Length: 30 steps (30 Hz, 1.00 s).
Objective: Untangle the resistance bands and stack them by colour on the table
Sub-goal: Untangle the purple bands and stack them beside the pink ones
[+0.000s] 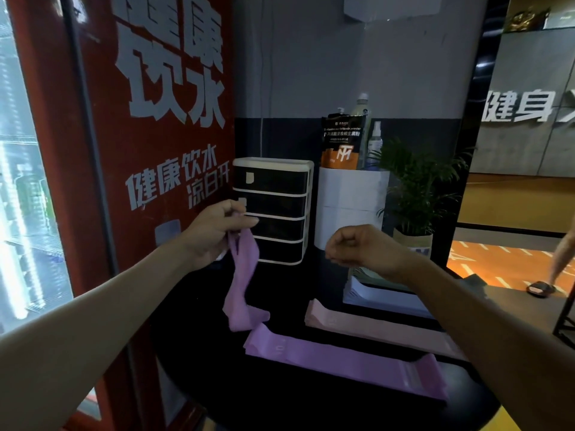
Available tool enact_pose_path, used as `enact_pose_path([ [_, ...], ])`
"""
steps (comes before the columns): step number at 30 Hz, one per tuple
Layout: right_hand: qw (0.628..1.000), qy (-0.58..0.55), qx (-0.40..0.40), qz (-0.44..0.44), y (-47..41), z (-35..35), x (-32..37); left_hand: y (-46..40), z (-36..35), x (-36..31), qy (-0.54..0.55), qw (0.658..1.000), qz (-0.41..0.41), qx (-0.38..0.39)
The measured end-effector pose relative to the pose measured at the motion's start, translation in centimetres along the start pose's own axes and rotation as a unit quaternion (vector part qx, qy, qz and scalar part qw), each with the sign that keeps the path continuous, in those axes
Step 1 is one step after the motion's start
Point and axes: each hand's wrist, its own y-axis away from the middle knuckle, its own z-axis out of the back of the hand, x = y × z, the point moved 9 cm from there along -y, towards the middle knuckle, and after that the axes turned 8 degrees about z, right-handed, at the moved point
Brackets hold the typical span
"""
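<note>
- The left hand [214, 231] pinches the top of a twisted purple band [242, 281], whose lower end trails onto the black bench [280, 409].
- The right hand [357, 247] hovers with its grip curled; it seems to hold nothing, though the dim view leaves doubt.
- A flat purple stack [342, 362] and pink stack [373, 325] lie on the bench.
- Step in hand: untwisting this band. Next, it needs straightening and laying on the purple stack.
</note>
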Motion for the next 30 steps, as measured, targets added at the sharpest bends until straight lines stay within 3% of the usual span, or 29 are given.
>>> enact_pose_path([
  [8, 0.995, 0.067, -0.027, 0.075, -2.8, -4.6, 4.8, 0.5, -4.5, -2.4, 0.047, 0.991, -0.034, 0.119],
  [11, 0.981, 0.126, -0.083, 0.124, -3.5, -4.2, 6.4, 1.0, -4.9, -3.3, 0.044, 0.989, -0.042, 0.136],
  [15, 0.947, 0.17, -0.205, 0.177, -3.6, -1.0, 9.0, 0.8, -3.6, -4.9, -0.084, 0.988, -0.096, 0.091],
  [19, 0.919, 0.188, -0.272, 0.216, -3.1, 1.9, 11.7, 0.8, -3.0, -6.4, -0.262, 0.954, -0.142, 0.031],
  [22, 0.908, 0.189, -0.307, 0.216, -2.4, 3.6, 12.3, 1.2, -2.9, -7.7, -0.271, 0.944, -0.188, -0.012],
  [26, 0.931, 0.144, -0.298, 0.152, -1.7, 5.0, 10.4, 1.9, -2.6, -8.6, -0.279, 0.926, -0.242, -0.077],
  [30, 0.971, -0.003, -0.225, 0.077, -1.0, 4.3, 8.5, 1.8, -2.5, -7.8, -0.202, 0.956, -0.205, -0.054],
])
